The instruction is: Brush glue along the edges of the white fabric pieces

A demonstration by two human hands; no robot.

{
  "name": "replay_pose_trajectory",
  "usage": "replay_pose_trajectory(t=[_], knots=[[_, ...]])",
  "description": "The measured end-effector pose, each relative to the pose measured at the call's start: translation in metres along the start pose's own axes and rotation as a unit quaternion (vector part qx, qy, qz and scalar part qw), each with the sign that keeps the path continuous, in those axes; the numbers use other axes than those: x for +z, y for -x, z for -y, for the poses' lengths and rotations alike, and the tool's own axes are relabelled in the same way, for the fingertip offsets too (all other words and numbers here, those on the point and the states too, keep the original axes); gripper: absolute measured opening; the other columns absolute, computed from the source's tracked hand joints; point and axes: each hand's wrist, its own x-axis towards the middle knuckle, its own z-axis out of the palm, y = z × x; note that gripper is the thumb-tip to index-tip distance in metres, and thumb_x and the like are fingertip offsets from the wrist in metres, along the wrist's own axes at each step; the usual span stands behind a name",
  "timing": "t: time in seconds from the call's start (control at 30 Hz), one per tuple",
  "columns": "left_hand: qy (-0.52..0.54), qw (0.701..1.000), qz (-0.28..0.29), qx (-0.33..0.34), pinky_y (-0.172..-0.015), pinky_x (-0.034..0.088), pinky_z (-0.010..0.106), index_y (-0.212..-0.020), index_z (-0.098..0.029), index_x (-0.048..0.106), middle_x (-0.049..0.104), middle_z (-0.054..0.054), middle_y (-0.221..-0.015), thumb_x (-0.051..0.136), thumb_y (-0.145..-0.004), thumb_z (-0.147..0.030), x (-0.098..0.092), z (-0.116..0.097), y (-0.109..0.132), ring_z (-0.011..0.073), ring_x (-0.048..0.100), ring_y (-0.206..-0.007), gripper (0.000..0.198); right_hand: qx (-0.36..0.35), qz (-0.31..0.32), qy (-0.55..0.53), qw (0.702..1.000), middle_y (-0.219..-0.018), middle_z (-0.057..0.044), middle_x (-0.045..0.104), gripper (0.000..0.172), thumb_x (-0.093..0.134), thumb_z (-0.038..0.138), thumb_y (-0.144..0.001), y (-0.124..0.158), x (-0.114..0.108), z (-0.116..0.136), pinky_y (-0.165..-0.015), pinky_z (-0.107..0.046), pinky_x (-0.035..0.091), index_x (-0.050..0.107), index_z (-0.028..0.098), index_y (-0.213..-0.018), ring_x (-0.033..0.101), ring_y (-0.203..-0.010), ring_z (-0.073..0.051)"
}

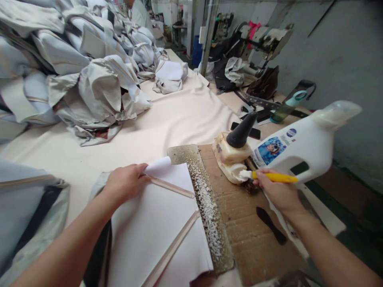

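My left hand [127, 181] is closed on the upper edge of a white bag-like fabric piece [137, 223] with beige tape strips, where a flap curls over. The right edge of the piece overlaps a board [209, 215] crusted with white, glue-like residue. My right hand [277, 193] grips a paint brush [277, 177] by its yellow handle. The brush's bristles are coated white and sit at the opening of a cut-open cream plastic container [223, 157] with a black cone [243, 129] on top. A dark flat tool [271, 225] lies below on brown cardboard [248, 247].
A large white jug [311, 143] stands beside the container at right. Behind are a phone [249, 130], a bottle [287, 107] and a sewing machine [266, 40]. Grey-white sewn pieces [92, 91] are heaped at far left, with another piece [26, 211] nearer. A person [140, 14] is at the back.
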Motion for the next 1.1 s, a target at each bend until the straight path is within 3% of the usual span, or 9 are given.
replay_pose_trajectory(t=[0.2,0.37,0.43,0.57,0.77,0.83,0.93,1.03,1.1], knots=[[-0.016,0.998,-0.040,0.034,-0.069,0.041,0.029,-0.104,-0.025,0.060,0.064,0.004,-0.097,0.039,-0.087,-0.040,-0.009,-0.029,-0.017,0.0237,0.060,-0.088,0.031,0.024,0.156,-0.066,0.985,-0.087,-0.005,0.067,0.038,0.062,0.048,-0.075,0.030,-0.012,0.003,-0.076,-0.029,0.046,0.065,0.016,-0.095,0.061,-0.083,-0.021],[-0.038,0.997,-0.046,0.043,-0.069,0.042,0.030,-0.094,-0.020,0.060,0.063,0.007,-0.091,0.040,-0.086,-0.037,0.013,-0.036,-0.028,0.0243,0.061,-0.085,0.027,0.026,0.046,-0.066,0.996,-0.065,-0.002,0.060,0.039,0.057,0.053,-0.077,0.026,-0.017,0.006,-0.062,-0.024,0.042,0.059,0.017,-0.063,0.054,-0.065,-0.015],[-0.037,0.997,-0.056,0.039,-0.069,0.042,0.031,-0.095,-0.021,0.059,0.063,0.007,-0.091,0.040,-0.086,-0.037,0.019,-0.036,-0.027,0.0246,0.060,-0.084,0.027,0.017,0.015,-0.079,0.997,-0.067,-0.002,0.061,0.036,0.055,0.052,-0.077,0.022,-0.012,0.004,-0.066,-0.026,0.043,0.060,0.017,-0.071,0.056,-0.067,-0.016],[-0.044,0.995,-0.089,0.032,-0.068,0.041,0.032,-0.098,-0.020,0.058,0.061,0.007,-0.089,0.039,-0.087,-0.036,0.024,-0.032,-0.022,0.0254,0.059,-0.083,0.027,0.039,0.053,-0.063,0.996,-0.078,-0.004,0.067,0.041,0.058,0.046,-0.075,0.023,-0.004,0.001,-0.072,-0.029,0.048,0.061,0.016,-0.102,0.062,-0.077,-0.019],[-0.032,0.986,-0.157,0.038,-0.074,0.042,0.033,-0.107,-0.021,0.057,0.058,0.008,-0.094,0.041,-0.089,-0.036,0.030,-0.031,-0.015,0.0250,0.054,-0.091,0.029,0.026,0.068,0.000,0.997,-0.081,-0.005,0.068,0.038,0.057,0.047,-0.073,0.035,-0.014,0.006,-0.068,-0.029,0.050,0.066,0.018,-0.096,0.064,-0.077,-0.021],[-0.020,0.985,-0.166,0.043,-0.075,0.042,0.035,-0.106,-0.021,0.058,0.058,0.008,-0.094,0.044,-0.088,-0.033,0.030,-0.033,-0.013,0.0251,0.053,-0.092,0.026,-0.018,0.047,0.020,0.999,-0.091,-0.006,0.068,0.036,0.057,0.046,-0.074,0.033,-0.015,0.001,-0.075,-0.031,0.050,0.067,0.019,-0.096,0.063,-0.085,-0.023],[0.000,0.981,-0.185,0.056,-0.081,0.042,0.041,-0.105,-0.022,0.059,0.058,0.008,-0.103,0.048,-0.088,-0.031,0.033,-0.040,-0.009,0.0272,0.050,-0.101,0.023,-0.115,0.117,0.057,0.985,-0.105,-0.004,0.065,0.034,0.057,0.046,-0.075,0.029,-0.013,-0.014,-0.089,-0.035,0.046,0.067,0.023,-0.098,0.059,-0.098,-0.024],[0.045,0.974,-0.175,0.138,-0.099,0.024,0.060,-0.111,-0.029,0.058,0.052,0.005,-0.123,0.051,-0.088,-0.038,0.043,-0.054,-0.001,0.0302,0.037,-0.122,0.026,-0.117,0.169,0.078,0.975,-0.101,-0.003,0.066,0.036,0.058,0.050,-0.074,0.029,-0.012,-0.020,-0.085,-0.036,0.048,0.067,0.024,-0.097,0.061,-0.095,-0.025],[0.076,0.966,-0.134,0.206,-0.099,0.002,0.070,-0.117,-0.034,0.056,0.048,0.003,-0.131,0.051,-0.087,-0.047,0.056,-0.067,0.005,0.0319,0.029,-0.129,0.032,-0.098,0.111,0.093,0.985,-0.092,-0.004,0.068,0.037,0.057,0.054,-0.076,0.031,-0.012,-0.013,-0.082,-0.038,0.048,0.067,0.024,-0.095,0.062,-0.091,-0.026]])
